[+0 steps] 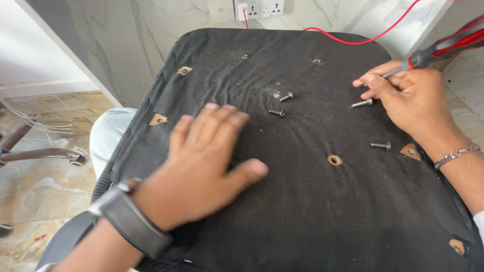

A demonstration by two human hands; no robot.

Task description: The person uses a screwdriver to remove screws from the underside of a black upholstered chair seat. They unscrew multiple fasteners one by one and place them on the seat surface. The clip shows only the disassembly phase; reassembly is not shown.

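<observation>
Left hand flat beside bolts

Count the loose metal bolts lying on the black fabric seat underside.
4. Two silver bolts lie near the middle, and; one beside the right hand; one below that hand. Others may be hidden under the hands.

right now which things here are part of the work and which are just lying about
In use:
- left hand flat on the black fabric chair-seat underside
- right hand holding the red-handled screwdriver
- four loose bolts, e.g.
- bolt hole

Lying about:
- red cable
- wall sockets
- chair base on the floor
</observation>
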